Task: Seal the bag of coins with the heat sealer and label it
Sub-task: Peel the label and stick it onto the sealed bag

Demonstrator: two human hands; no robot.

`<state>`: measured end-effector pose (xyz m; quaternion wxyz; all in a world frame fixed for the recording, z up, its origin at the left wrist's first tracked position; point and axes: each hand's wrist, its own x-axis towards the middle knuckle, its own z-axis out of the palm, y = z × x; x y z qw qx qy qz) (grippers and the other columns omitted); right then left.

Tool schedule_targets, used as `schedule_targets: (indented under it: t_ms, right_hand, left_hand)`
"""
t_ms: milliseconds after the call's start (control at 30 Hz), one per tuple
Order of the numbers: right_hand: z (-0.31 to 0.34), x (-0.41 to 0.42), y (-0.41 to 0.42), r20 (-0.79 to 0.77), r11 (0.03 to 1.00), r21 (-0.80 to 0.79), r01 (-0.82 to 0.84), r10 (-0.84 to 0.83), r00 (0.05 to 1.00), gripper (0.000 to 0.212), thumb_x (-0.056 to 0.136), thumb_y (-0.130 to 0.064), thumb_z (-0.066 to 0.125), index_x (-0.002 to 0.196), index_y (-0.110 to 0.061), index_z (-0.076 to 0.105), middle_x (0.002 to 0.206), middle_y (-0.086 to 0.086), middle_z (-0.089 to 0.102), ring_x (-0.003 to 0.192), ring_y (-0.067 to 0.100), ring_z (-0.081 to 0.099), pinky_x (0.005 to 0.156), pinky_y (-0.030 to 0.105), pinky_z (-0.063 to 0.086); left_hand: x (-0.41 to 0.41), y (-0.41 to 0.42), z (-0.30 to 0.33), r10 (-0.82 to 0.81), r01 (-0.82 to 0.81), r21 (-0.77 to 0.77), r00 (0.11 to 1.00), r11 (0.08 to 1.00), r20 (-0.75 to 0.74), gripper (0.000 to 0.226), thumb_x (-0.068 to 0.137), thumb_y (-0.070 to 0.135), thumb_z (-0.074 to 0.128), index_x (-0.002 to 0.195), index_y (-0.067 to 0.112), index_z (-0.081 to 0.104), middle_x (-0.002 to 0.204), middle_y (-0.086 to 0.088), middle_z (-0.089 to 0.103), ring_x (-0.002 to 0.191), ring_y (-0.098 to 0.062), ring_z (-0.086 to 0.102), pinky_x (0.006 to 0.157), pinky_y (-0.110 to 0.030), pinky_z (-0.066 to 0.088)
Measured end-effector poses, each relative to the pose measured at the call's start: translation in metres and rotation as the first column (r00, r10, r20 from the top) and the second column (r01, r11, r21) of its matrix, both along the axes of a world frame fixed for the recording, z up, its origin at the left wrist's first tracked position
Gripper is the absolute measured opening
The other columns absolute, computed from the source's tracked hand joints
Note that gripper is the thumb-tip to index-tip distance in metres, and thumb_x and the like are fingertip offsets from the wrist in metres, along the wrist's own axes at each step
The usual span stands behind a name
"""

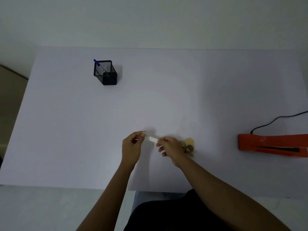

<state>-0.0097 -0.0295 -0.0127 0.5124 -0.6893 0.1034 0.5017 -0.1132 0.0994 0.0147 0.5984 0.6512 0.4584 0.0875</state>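
A small white label strip (153, 139) is stretched between my two hands above the white table (83, 130). My left hand (132, 147) pinches its left end with thumb and forefinger. My right hand (170, 146) pinches its right end. Just right of my right hand lie several brownish coins (189, 146), partly hidden by that hand; the bag around them is too faint to make out. The orange heat sealer (270, 145) lies at the table's right edge, apart from both hands.
A black mesh pen holder (106, 73) with a blue pen (97, 63) stands at the far left of the table. A black cord (275, 120) runs from the sealer off the right edge. The table's front edge is close to my body.
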Motion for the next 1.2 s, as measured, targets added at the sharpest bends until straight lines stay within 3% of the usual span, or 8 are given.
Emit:
schedule_targets:
  t_ms: [100, 267, 533, 733, 867, 1033, 1133, 1200]
  right_hand:
    - [-0.012, -0.01, 0.005, -0.031, 0.994, -0.073, -0.083, 0.081, 0.996, 0.015, 0.093, -0.009, 0.057, 0.095, 0.0, 0.07, 0.08, 0.009, 0.068, 0.052, 0.015, 0.049, 0.045, 0.024, 0.038]
    - [-0.007, -0.008, 0.006, 0.027, 0.984, -0.107, -0.142, 0.146, 0.989, 0.02, 0.095, -0.016, 0.057, 0.097, -0.001, 0.071, 0.078, 0.011, 0.072, 0.046, 0.016, 0.045, 0.045, 0.022, 0.033]
    - [0.032, 0.025, -0.03, -0.07, 0.999, -0.02, -0.04, 0.038, 0.997, 0.058, 0.093, -0.063, 0.052, 0.088, -0.012, 0.078, 0.076, 0.008, 0.072, 0.048, 0.013, 0.044, 0.043, 0.021, 0.029]
    - [0.045, 0.049, -0.067, -0.025, 0.986, 0.128, -0.11, 0.114, 0.993, 0.031, 0.089, -0.039, 0.069, 0.09, -0.008, 0.076, 0.081, 0.012, 0.071, 0.052, 0.012, 0.043, 0.045, 0.022, 0.026]
    - [0.044, 0.06, -0.085, 0.059, 0.993, 0.074, -0.089, 0.084, 0.995, 0.016, 0.091, -0.019, 0.068, 0.089, -0.004, 0.073, 0.066, 0.006, 0.07, 0.045, 0.008, 0.046, 0.046, 0.022, 0.025]
    - [0.033, 0.068, -0.103, 0.097, 0.999, 0.037, 0.027, -0.031, 0.995, 0.027, 0.09, -0.032, 0.07, 0.084, -0.006, 0.073, 0.067, 0.005, 0.063, 0.05, 0.016, 0.04, 0.046, 0.024, 0.031]
    - [0.031, 0.074, -0.108, 0.146, 1.0, 0.021, 0.018, -0.021, 0.989, 0.039, 0.091, -0.04, 0.069, 0.082, -0.002, 0.071, 0.06, 0.001, 0.06, 0.043, 0.01, 0.045, 0.04, 0.02, 0.036]
    - [0.025, 0.076, -0.11, 0.211, 1.0, 0.003, -0.027, 0.026, 0.977, 0.031, 0.091, -0.036, 0.071, 0.088, -0.005, 0.074, 0.063, -0.001, 0.064, 0.044, 0.005, 0.049, 0.04, 0.019, 0.039]
  left_hand:
    - [-0.004, 0.003, 0.01, 0.016, -0.015, -0.097, 1.0, 0.995, 0.011, 0.016, 0.096, 0.016, 0.06, 0.103, 0.018, 0.075, 0.084, -0.002, 0.072, 0.068, -0.009, 0.059, 0.058, -0.024, 0.047]
    - [-0.006, 0.002, 0.021, -0.068, 0.075, -0.139, 0.996, 0.987, 0.056, 0.018, 0.098, 0.013, 0.056, 0.107, 0.011, 0.072, 0.09, -0.005, 0.075, 0.073, -0.014, 0.064, 0.056, -0.023, 0.049]
    - [0.014, -0.017, 0.029, -0.188, 0.2, -0.135, 0.978, 0.97, 0.093, 0.022, 0.098, 0.013, 0.056, 0.094, 0.008, 0.078, 0.086, -0.006, 0.077, 0.075, -0.026, 0.07, 0.061, -0.03, 0.053]
    - [0.042, -0.032, 0.023, -0.415, 0.418, -0.041, 0.907, 0.908, 0.071, 0.011, 0.088, 0.01, 0.071, 0.097, 0.01, 0.078, 0.079, -0.002, 0.076, 0.07, -0.019, 0.071, 0.06, -0.023, 0.054]
    - [0.065, -0.039, 0.011, -0.516, 0.516, 0.056, 0.857, 0.855, -0.016, 0.014, 0.084, 0.014, 0.076, 0.098, 0.016, 0.075, 0.075, 0.003, 0.075, 0.067, -0.01, 0.068, 0.06, -0.018, 0.052]
    - [0.093, -0.048, -0.001, -0.645, 0.657, 0.175, 0.754, 0.734, -0.124, 0.007, 0.084, 0.017, 0.075, 0.091, 0.017, 0.077, 0.079, 0.008, 0.074, 0.066, -0.002, 0.064, 0.06, -0.009, 0.047]
    - [0.107, -0.056, -0.006, -0.695, 0.719, 0.205, 0.695, 0.665, -0.183, 0.006, 0.087, 0.016, 0.073, 0.09, 0.015, 0.078, 0.081, 0.009, 0.073, 0.063, 0.01, 0.059, 0.06, -0.004, 0.042]
    - [0.116, -0.059, -0.012, -0.709, 0.741, 0.198, 0.671, 0.641, -0.216, 0.007, 0.088, 0.018, 0.071, 0.091, 0.016, 0.078, 0.084, 0.009, 0.074, 0.064, 0.011, 0.059, 0.061, -0.003, 0.042]
